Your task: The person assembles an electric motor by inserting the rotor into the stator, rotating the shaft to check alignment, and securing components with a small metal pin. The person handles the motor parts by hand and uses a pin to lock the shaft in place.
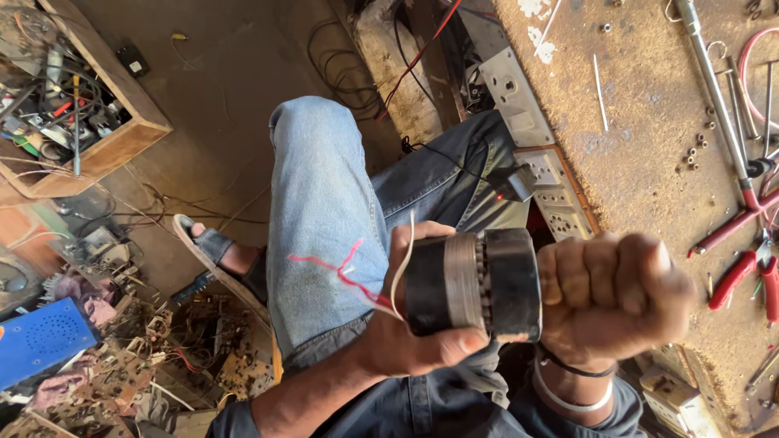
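Note:
My left hand (410, 337) wraps around a black cylindrical motor body (471, 282) with a metal band around its middle. Red and white wires (357, 276) trail from the motor's left end over my jeans-clad knee (320, 211). My right hand (613, 296) is closed in a fist against the motor's right end; what it grips is hidden inside the fist. The right wrist wears a black band and a white band (572, 393).
A dusty workbench (641, 122) at right carries red-handled pliers (742, 272), a long metal rod (718, 97) and loose nuts. Switch sockets (556, 191) sit at its edge. A wooden box of parts (73, 97) and scrap circuit boards (146, 357) lie on the floor at left.

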